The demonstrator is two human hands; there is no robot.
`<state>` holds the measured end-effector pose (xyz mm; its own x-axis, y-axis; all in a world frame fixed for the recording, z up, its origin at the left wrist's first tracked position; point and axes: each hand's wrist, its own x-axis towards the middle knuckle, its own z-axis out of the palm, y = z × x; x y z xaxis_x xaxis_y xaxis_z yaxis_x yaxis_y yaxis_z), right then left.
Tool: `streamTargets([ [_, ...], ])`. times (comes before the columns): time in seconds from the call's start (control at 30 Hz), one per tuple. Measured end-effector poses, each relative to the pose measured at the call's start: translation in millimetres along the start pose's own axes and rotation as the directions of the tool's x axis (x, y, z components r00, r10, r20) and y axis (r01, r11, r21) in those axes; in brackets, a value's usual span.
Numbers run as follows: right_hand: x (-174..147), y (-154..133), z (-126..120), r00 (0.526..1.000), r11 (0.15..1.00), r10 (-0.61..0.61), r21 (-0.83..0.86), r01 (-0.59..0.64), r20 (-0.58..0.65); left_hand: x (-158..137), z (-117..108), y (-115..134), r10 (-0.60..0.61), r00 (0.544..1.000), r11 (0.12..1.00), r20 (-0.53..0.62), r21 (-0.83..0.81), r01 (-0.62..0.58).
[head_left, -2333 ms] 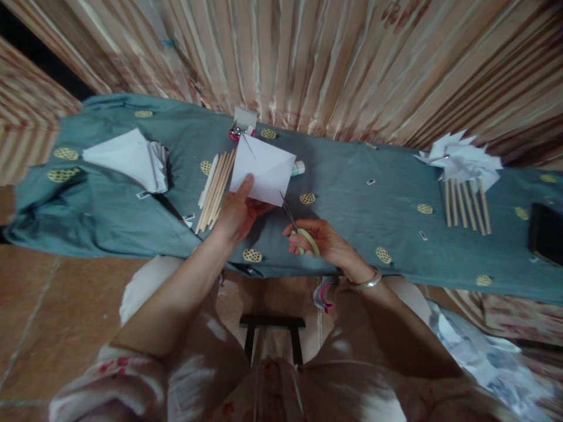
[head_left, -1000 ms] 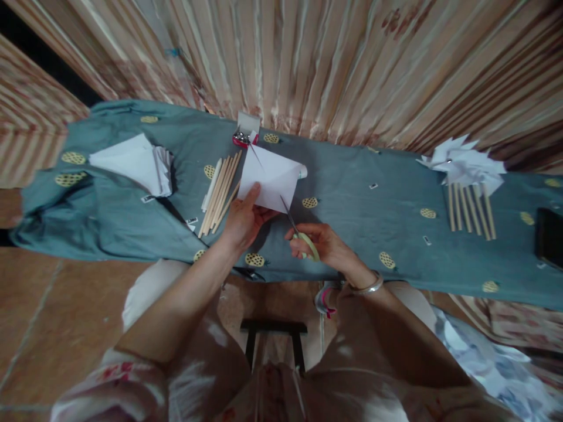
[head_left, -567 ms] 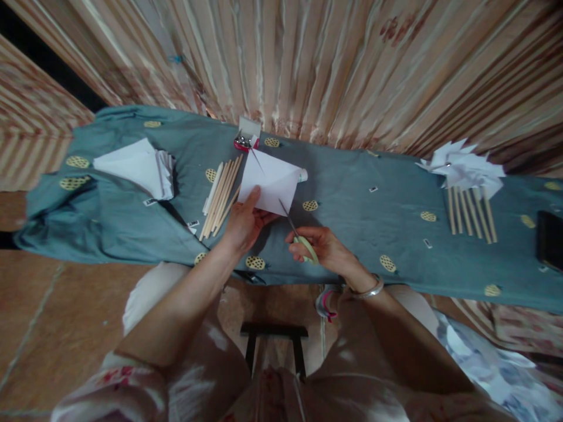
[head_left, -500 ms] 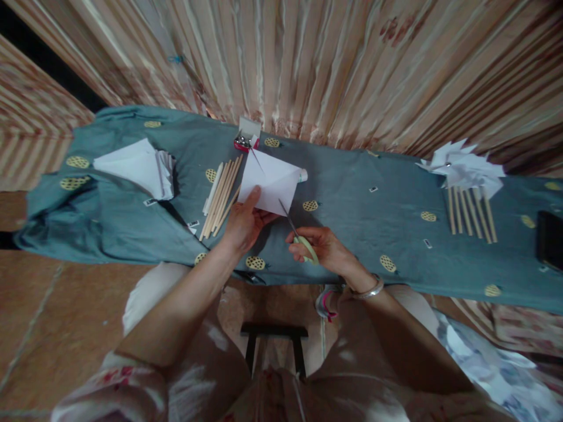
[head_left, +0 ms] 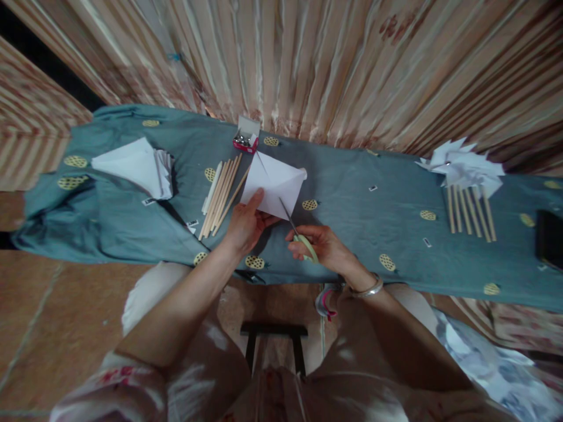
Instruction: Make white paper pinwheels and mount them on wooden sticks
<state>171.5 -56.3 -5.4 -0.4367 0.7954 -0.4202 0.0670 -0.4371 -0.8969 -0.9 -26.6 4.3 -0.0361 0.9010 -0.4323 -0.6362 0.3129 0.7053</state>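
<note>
My left hand (head_left: 248,225) grips a square sheet of white paper (head_left: 276,181), thumb on top and fingers beneath it. A slit runs inward from the sheet's top left corner. My right hand (head_left: 317,243) holds scissors (head_left: 305,246) with pale green handles, their blades lying over the sheet's lower right corner. Left of the paper lies a bundle of thin wooden sticks (head_left: 223,193) with a whitish stick (head_left: 212,186) beside it. Just beyond the sheet stands a small red box (head_left: 245,140) with its lid up and shiny metal pieces inside.
On the left of the teal tablecloth (head_left: 347,234) sits a stack of white paper (head_left: 132,167). At the right lie paper pinwheels (head_left: 466,167) on wooden sticks (head_left: 470,211). A dark object (head_left: 549,237) rests at the right edge. Pleated curtain (head_left: 308,64) hangs behind the table.
The sheet has turned slightly clockwise and shifted a little to the right in my left hand. The scissors stay at its lower right corner.
</note>
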Motion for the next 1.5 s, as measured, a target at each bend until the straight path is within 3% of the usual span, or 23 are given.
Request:
streamTargets([
  [1.5,0.1,-4.9,4.3,0.999,0.999,-0.003,0.033,0.005,-0.05,-2.7,-0.6,-2.6,-0.025,1.0,1.0,0.001,0.018,0.025],
])
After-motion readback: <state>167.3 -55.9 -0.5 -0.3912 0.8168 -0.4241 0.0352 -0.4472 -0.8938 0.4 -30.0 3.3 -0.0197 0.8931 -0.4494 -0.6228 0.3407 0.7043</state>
